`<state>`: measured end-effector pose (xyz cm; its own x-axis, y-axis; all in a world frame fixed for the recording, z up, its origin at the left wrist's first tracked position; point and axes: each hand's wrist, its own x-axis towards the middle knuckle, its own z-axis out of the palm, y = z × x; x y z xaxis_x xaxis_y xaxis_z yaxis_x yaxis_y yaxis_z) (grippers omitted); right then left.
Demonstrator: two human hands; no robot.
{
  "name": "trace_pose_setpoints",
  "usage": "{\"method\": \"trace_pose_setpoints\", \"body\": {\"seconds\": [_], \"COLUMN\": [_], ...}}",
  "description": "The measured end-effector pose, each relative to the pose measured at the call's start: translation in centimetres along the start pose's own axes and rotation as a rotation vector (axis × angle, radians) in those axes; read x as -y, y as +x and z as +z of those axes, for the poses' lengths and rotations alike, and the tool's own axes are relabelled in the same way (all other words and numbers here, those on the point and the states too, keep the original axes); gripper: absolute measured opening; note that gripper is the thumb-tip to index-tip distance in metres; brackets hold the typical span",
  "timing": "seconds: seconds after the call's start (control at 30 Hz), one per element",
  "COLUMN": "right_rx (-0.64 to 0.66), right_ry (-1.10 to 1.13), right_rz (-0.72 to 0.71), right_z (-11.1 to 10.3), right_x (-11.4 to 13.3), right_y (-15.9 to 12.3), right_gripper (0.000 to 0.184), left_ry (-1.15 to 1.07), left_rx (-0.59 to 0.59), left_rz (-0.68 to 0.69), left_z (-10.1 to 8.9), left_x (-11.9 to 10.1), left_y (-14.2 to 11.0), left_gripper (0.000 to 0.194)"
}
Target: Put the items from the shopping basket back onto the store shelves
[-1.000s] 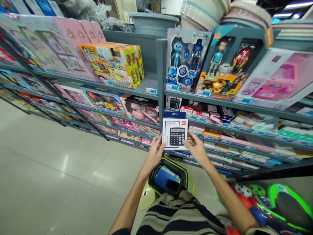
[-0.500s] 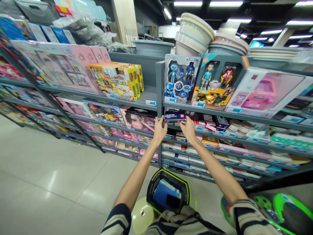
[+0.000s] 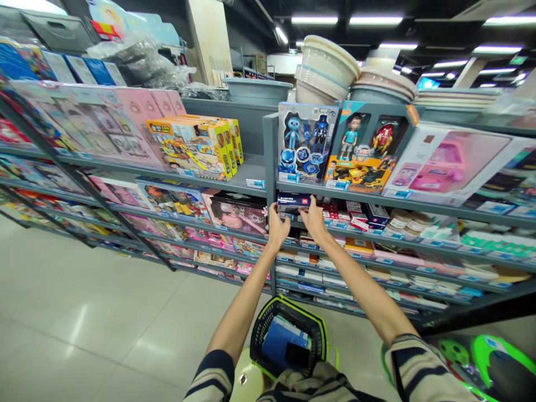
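Observation:
Both my arms reach out to the second shelf [image 3: 402, 214] of a grey store rack. My left hand [image 3: 278, 226] and my right hand [image 3: 313, 222] grip the two ends of a boxed calculator [image 3: 293, 201], seen edge-on with its dark blue top showing. The box sits at the shelf's left end, just under the price rail, among small red and white stationery boxes [image 3: 350, 211]. Fingers of both hands curl round the box.
A black and green shopping basket [image 3: 288, 339] with blue items hangs below my arms. Toy boxes [image 3: 307, 142] fill the top shelf, with basins [image 3: 329, 67] stacked above. A bin of balls [image 3: 489, 357] stands at lower right. Tiled floor [image 3: 84, 312] lies open to the left.
The calculator box went from held flat in front of me up to the second shelf. Both arms stretched forward, and the box now sits slightly deeper in the shelf.

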<state>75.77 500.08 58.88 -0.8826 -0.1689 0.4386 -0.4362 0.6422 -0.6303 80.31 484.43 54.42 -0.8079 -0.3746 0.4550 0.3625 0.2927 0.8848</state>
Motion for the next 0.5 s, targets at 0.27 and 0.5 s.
{"method": "trace_pose_setpoints", "body": {"seconds": [0.27,0.5], "right_rx": [0.016,-0.006], "right_ry": [-0.252,-0.428], "right_rz": [-0.035,-0.103], "right_z": [1.0,1.1], "right_x": [-0.4,-0.4], "right_y": [0.8,2.0], "right_gripper": [0.067,0.056], "left_ry": [0.068,0.089], "left_rx": [-0.078,-0.011], "left_rz": [-0.136,-0.096], "left_z": [2.5,5.1], "left_x": [1.2,1.5], "left_y": [-0.6,-1.8], "left_gripper": [0.098,0.1]}}
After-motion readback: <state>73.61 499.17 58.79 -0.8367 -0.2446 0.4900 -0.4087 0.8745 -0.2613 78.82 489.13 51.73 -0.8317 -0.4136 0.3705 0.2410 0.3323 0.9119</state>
